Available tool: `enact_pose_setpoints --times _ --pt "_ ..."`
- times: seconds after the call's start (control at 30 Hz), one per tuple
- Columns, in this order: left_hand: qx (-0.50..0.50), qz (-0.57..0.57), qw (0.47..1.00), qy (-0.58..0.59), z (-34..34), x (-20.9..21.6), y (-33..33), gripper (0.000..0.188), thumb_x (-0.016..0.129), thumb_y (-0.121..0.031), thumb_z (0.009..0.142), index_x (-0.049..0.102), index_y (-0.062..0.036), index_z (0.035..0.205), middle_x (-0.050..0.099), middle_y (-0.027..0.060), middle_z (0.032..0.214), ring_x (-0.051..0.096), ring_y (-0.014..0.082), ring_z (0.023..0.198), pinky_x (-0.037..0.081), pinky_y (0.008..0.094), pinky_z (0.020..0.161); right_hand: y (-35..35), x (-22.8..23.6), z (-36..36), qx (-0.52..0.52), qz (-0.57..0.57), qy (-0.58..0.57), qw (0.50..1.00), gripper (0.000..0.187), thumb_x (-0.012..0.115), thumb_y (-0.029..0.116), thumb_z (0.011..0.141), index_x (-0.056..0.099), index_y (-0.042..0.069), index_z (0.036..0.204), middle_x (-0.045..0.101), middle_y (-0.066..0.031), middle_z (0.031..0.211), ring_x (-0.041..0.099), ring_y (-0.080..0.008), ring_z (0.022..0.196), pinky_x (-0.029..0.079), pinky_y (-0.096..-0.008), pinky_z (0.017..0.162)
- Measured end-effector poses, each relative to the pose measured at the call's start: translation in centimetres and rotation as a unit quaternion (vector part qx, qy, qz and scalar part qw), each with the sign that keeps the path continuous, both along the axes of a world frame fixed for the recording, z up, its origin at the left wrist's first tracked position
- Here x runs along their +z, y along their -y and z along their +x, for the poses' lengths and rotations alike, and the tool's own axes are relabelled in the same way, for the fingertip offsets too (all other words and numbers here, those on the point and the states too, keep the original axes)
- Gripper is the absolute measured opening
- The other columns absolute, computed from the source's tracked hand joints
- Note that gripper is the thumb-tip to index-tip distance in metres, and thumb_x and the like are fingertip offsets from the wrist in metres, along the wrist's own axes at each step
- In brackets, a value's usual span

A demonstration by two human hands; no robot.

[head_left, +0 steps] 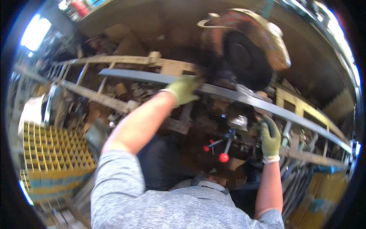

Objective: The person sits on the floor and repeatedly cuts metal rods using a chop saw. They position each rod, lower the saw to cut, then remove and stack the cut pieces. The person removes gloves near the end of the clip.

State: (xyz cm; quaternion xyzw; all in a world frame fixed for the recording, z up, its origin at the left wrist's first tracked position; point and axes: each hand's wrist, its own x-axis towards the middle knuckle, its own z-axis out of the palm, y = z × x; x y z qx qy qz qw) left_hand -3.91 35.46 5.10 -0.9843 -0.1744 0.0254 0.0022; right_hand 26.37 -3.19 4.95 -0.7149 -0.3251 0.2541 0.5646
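A long grey metal bar (152,77) runs across the view, from the left over the machine to the right. My left hand (183,90), in a pale green glove, grips it left of the machine, its fingertips blurred. Just below the bar, right of the machine's middle, my gloved right hand (270,136) has its fingers raised and somewhat apart; whether they touch the bar is unclear. Above the bar looms a machine head (248,49) with a dark round part and a worn orange and yellowish cover. Between my hands, a lever with a red ball knob (223,157) points toward me.
A ladder-like roller frame (99,97) stretches to the left, and a yellow slotted rail (301,108) to the right. Lower left stands a yellow grid stack (57,150). A brown box-like stack (324,194) sits lower right. Scraps lie behind the frame.
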Motion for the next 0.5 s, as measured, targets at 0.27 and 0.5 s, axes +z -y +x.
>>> enact_pose_setpoints --times 0.27,0.5 --pt "0.039 -0.035 0.995 0.081 -5.1 -0.3 -4.7 0.062 0.096 -0.026 0.095 0.076 -0.0179 0.154 0.083 0.0074 0.145 0.075 0.0341 0.138 0.052 0.0513 0.125 0.3 -0.5 -0.8 0.017 0.010 0.024 1.000 0.037 0.072 0.009 0.122 0.076 -0.002 0.157 0.085 -0.0123 0.140 0.079 -0.0189 0.128 0.062 -0.0337 0.114" --pt "0.453 0.174 0.874 -0.036 -17.3 4.2 -11.4 0.096 0.091 0.000 0.090 0.056 -0.0111 0.179 0.056 0.0213 0.183 0.046 0.0376 0.176 0.042 0.0479 0.143 3.4 -1.4 0.9 0.001 0.012 -0.001 1.000 0.037 0.071 0.010 0.124 0.074 -0.001 0.159 0.084 -0.0110 0.140 0.079 -0.0173 0.128 0.063 -0.0330 0.111"
